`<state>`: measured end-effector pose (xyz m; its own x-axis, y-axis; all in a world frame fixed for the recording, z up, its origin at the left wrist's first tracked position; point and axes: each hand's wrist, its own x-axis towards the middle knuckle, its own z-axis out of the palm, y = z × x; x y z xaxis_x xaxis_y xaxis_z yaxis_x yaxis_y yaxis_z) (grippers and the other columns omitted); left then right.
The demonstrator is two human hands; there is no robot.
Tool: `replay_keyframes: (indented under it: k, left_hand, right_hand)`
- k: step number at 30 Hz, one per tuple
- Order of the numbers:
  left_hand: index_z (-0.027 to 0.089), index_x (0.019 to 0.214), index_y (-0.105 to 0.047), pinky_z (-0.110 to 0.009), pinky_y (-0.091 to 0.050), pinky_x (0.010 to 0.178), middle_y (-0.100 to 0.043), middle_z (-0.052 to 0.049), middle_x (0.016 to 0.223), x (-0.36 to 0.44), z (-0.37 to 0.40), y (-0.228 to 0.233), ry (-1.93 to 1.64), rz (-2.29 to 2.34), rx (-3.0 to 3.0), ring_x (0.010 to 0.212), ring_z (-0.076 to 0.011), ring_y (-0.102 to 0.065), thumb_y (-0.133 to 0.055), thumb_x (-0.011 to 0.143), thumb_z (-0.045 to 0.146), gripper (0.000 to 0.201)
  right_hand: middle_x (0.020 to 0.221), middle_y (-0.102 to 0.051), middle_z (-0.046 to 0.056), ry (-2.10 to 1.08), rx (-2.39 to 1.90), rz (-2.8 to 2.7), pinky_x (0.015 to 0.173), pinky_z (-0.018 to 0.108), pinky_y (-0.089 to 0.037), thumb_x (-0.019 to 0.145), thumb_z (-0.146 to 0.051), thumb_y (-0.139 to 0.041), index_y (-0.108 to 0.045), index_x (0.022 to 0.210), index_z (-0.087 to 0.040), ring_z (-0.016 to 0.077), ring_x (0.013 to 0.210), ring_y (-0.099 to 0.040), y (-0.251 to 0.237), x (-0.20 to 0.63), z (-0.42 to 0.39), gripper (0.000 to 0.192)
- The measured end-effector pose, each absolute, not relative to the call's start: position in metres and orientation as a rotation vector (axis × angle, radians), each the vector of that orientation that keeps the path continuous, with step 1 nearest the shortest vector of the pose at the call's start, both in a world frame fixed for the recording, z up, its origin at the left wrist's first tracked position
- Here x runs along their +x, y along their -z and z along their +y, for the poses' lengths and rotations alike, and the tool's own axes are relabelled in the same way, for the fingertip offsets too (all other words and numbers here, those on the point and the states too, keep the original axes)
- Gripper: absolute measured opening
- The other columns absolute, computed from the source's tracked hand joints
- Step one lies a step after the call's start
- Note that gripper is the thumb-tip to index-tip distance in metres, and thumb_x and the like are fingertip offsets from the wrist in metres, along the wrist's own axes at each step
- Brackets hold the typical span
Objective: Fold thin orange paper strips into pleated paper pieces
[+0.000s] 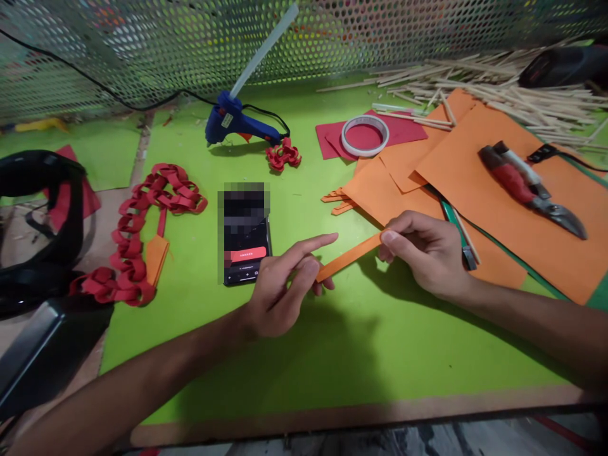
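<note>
An orange paper strip [349, 256] is stretched between my two hands above the green tabletop. My left hand [287, 288] pinches its left end between thumb and a finger, with the index finger stretched out above it. At the right end, my right hand [422, 250] grips the strip between thumb and fingers. Just beyond my left hand lies a phone [244, 234], its screen partly blurred. Next to my right hand are orange paper sheets [380, 190], several small folded orange pieces [338, 201] and a green cutter [458, 228].
A red paper chain [128, 234] lies at left, near a black headset [71, 209]. A blue glue gun [242, 123], red paper loops [284, 155] and a tape roll [365, 135] stand farther back. Red-handled pruners [532, 190] and wooden sticks [513, 95] are at right.
</note>
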<state>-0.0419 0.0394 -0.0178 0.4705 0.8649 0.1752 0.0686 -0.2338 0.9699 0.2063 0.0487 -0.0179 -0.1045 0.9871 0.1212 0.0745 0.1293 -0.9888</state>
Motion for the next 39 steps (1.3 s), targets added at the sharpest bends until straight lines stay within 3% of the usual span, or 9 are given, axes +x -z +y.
replay_keyframes:
  k: [4,10,17,27,39]
  left_hand:
    - [0.017,0.145,-0.05,-0.02,-0.053,0.058,-0.074,-0.002,0.082,-0.041,0.042,0.017,-0.85,0.779,1.706,0.065,-0.0106,-0.066,-0.057,0.1,0.025,0.046]
    - [0.024,0.146,-0.049,-0.023,-0.056,0.086,-0.074,-0.001,0.097,-0.033,0.045,0.016,-0.758,0.831,1.668,0.087,-0.0121,-0.07,-0.073,0.089,0.021,0.061]
    - [0.022,0.141,-0.053,-0.019,-0.056,0.077,-0.071,0.002,0.089,-0.027,0.045,0.018,-0.794,0.849,1.658,0.075,-0.0083,-0.063,-0.074,0.087,0.019,0.058]
    - [0.023,0.143,-0.053,-0.019,-0.055,0.077,-0.072,0.003,0.086,-0.029,0.046,0.017,-0.762,0.817,1.702,0.076,-0.0087,-0.066,-0.071,0.089,0.017,0.057]
    - [0.027,0.14,-0.055,-0.018,-0.055,0.08,-0.067,0.005,0.083,-0.029,0.049,0.019,-0.807,0.85,1.507,0.078,-0.0081,-0.066,-0.076,0.087,0.018,0.058]
  right_hand:
    - [0.063,-0.067,-0.003,-1.095,-1.095,-1.531,0.048,0.023,-0.048,0.092,-0.026,-0.067,-0.065,0.079,-0.022,0.01,0.051,-0.06,0.016,0.203,0.045,0.014]
    - [0.065,-0.068,-0.004,-0.895,-1.038,-1.838,0.051,0.02,-0.044,0.091,-0.021,-0.067,-0.067,0.083,-0.021,0.0068,0.053,-0.058,0.016,0.195,0.039,0.009]
    - [0.066,-0.067,-0.003,-0.797,-0.958,-1.949,0.054,0.018,-0.042,0.091,-0.02,-0.066,-0.066,0.081,-0.017,0.0049,0.055,-0.057,0.016,0.186,0.037,0.01]
    - [0.065,-0.065,-0.003,-0.854,-0.96,-1.983,0.052,0.019,-0.039,0.092,-0.023,-0.065,-0.064,0.077,-0.016,0.005,0.053,-0.054,0.016,0.186,0.037,0.017]
    - [0.075,-0.071,-0.002,-1.024,-1.023,-1.913,0.058,0.021,-0.046,0.095,-0.025,-0.064,-0.069,0.089,-0.019,0.0075,0.063,-0.062,0.015,0.193,0.041,0.01]
